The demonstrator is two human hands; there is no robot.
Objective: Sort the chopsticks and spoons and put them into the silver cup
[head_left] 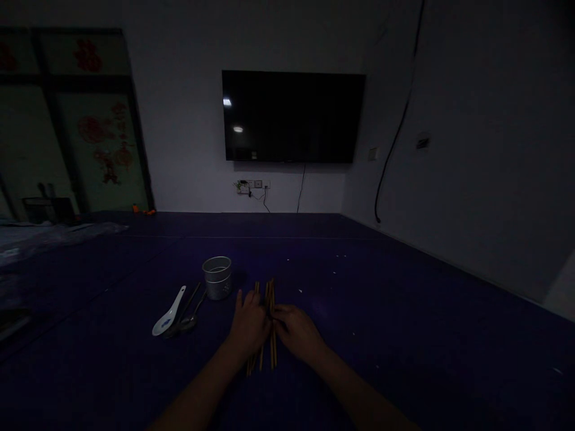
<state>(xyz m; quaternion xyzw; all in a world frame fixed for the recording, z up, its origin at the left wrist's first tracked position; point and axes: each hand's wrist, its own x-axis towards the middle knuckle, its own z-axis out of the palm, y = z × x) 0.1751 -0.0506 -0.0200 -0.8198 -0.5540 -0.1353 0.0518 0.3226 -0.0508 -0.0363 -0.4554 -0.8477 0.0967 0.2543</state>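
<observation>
Several thin wooden chopsticks [273, 353] lie side by side on the dark blue surface, pointing away from me. My left hand [250, 322] lies over their middle with its fingers curled around some of them. From the other side, the fingertips of my right hand [297, 330] are closed on the right-hand chopsticks, close to my left fingers. Just beyond my left hand stands a grey metal cup [218, 279] with small holes low in its side. Left of it are a white soup spoon [169, 316] with a blue mark and two metal spoons [188, 323].
The wide blue surface [350, 287] carries a few tiny white scraps. Crumpled clear plastic [49, 234] and a dark object [13, 323] are at the far left. Small orange items [146, 211] sit by the door, and a television [294, 117] hangs on the back wall.
</observation>
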